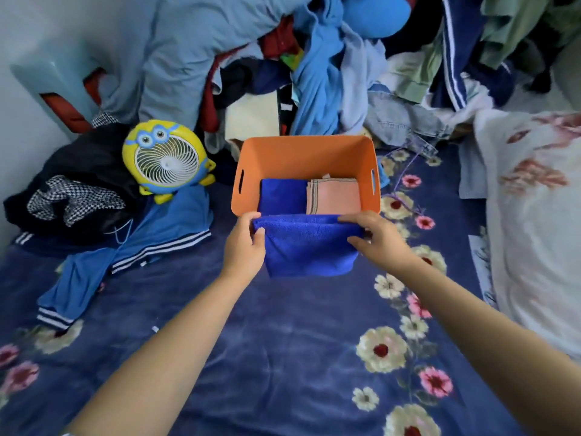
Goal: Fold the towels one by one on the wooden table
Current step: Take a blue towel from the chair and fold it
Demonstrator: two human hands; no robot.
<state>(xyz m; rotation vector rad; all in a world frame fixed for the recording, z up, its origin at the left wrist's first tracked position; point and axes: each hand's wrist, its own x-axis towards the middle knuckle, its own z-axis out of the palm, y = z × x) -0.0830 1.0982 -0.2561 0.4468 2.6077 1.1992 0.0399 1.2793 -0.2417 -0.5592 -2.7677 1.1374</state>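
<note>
A folded blue towel (pixel 306 247) hangs in the air just in front of the orange basket (pixel 301 154). My left hand (pixel 245 243) pinches its upper left corner, thumb on the near side. My right hand (pixel 375 236) grips its upper right corner. Inside the basket lie a folded blue towel (pixel 283 196) on the left and a folded pink towel (pixel 334 196) on the right. The held towel's top edge hides the basket's near rim.
Everything sits on a dark blue flowered sheet (pixel 283 357). A yellow cartoon fan (pixel 165 162) stands left of the basket, a blue striped jacket (pixel 132 247) lies below it, and black clothes (pixel 78 190) beside it. A clothes heap (pixel 314 58) fills the back; a flowered pillow (pixel 534 215) lies right.
</note>
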